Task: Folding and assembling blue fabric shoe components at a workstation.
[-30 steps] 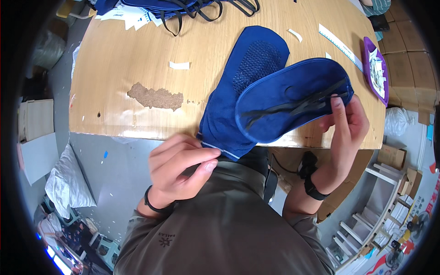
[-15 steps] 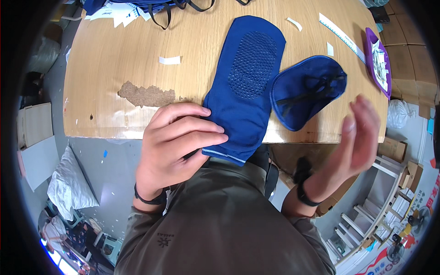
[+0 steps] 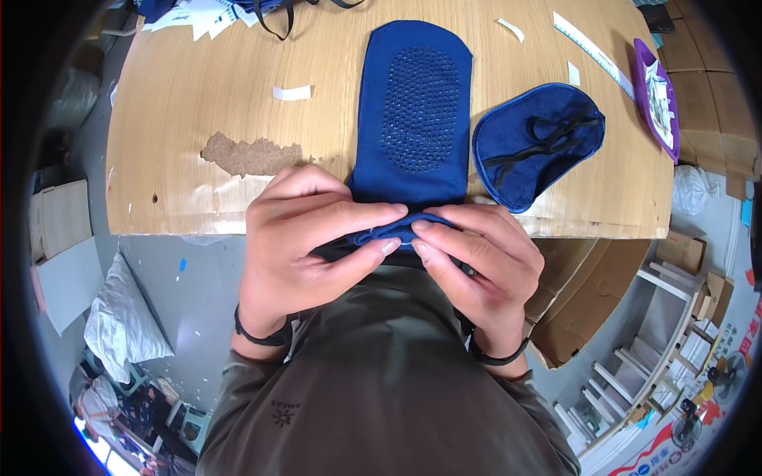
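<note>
A dark blue sock with a dotted grip patch on its sole lies flat, its toe end pointing away from me. Its near, cuff end is bunched at the table's front edge. My left hand pinches the left side of that end between thumb and fingers. On the right side, my right hand pinches the same folded fabric, its fingertips close to the left ones. To the right of the sock lies a dark blue eye mask, its black straps loosely gathered on top.
The wooden table has a worn brown patch near its front edge. Paper scraps and a ruler-like strip lie about. A purple tray with small packets sits at the right edge. Papers and black straps are at the far left.
My right hand has come in from the right and taken hold of the sock's cuff end. The sock has swung straighter, its toe shifting left, and the cuff is now folded.
</note>
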### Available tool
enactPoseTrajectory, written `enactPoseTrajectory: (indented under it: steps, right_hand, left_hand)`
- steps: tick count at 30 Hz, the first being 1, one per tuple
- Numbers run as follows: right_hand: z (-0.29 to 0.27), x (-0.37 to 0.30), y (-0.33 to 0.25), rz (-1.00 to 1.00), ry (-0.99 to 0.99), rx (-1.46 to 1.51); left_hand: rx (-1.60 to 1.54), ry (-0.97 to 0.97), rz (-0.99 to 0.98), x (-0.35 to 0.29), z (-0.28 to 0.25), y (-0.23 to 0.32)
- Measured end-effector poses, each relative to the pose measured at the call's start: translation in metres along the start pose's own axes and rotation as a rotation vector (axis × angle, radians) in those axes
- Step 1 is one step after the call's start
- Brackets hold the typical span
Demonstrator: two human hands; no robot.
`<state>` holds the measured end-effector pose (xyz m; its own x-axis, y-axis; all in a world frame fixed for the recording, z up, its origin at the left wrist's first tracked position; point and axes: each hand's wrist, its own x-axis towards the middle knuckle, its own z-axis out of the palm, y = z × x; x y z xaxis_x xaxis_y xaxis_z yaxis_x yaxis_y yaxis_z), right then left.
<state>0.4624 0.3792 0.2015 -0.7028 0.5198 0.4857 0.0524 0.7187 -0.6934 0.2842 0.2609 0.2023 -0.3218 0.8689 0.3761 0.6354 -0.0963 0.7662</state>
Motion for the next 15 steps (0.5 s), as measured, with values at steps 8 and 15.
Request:
enactPoseTrajectory:
  steps: [8, 15]
  right_hand:
    - [0.009, -0.004, -0.003, 0.079, 0.082, -0.068]
    - [0.004, 0.002, 0.005, -0.037, 0.067, -0.095]
  left_hand:
    - [0.02, 0.023, 0.065, 0.002, 0.002, 0.0]
    - [0.075, 0.109, 0.022, 0.003, 0.012, 0.005]
